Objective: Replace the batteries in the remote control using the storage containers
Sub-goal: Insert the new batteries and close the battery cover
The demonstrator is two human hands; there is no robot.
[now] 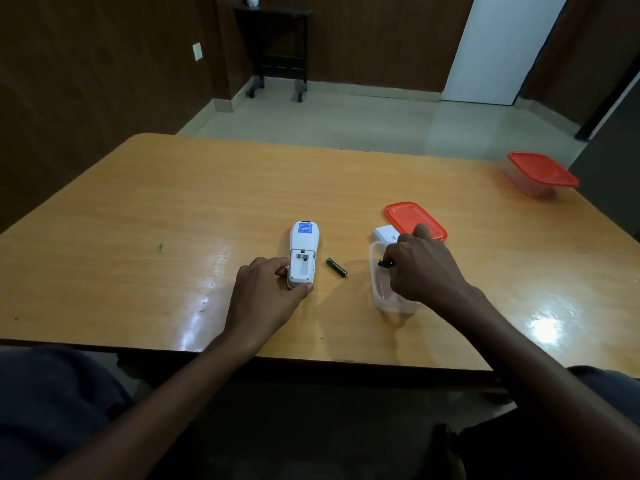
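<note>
Two hands work the bench (173, 209): the left hand (266, 292) grips the open-backed remote control (303, 254), while the right hand (420, 268) pinches one battery (385, 264) over the clear container (375, 271), and a second battery (336, 267) lies slantwise between them, nearer the left.

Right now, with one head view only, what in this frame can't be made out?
- Open container: contents hidden by the right hand.
- Battery in that hand: mostly covered by its fingers.
- Battery on the table: label too small to read.
- Remote: button side faces down; blue sticker unreadable.
- Closed container: contents blurred.
</note>
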